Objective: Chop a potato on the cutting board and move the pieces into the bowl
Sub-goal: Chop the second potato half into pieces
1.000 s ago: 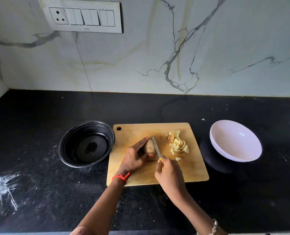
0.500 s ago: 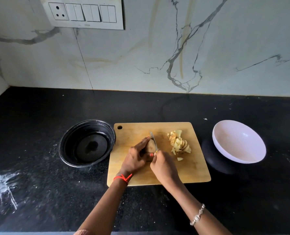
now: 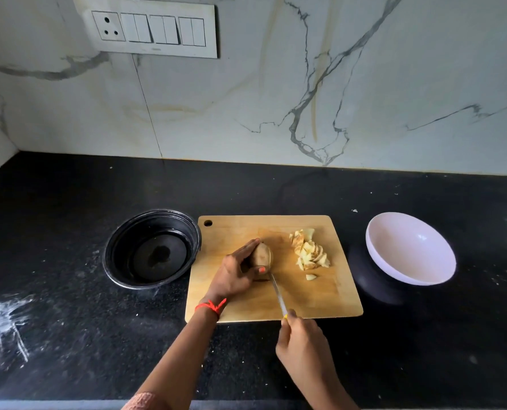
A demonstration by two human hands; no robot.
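1. On the cutting board (image 3: 329, 303), I'm pinning the leftover potato (image 3: 262, 254) chunk with my left hand (image 3: 234, 276), fingers curled round it.
2. I'm gripping the knife (image 3: 277, 294) handle in my right hand (image 3: 304, 343), fist closed, blade tip right beside the chunk.
3. Cut pieces (image 3: 308, 251) are piling up nearer the white bowl (image 3: 409, 250), which is sitting empty.
4. I'm guessing it's firm, wet-slick and rolly, so I'm holding the skin side.
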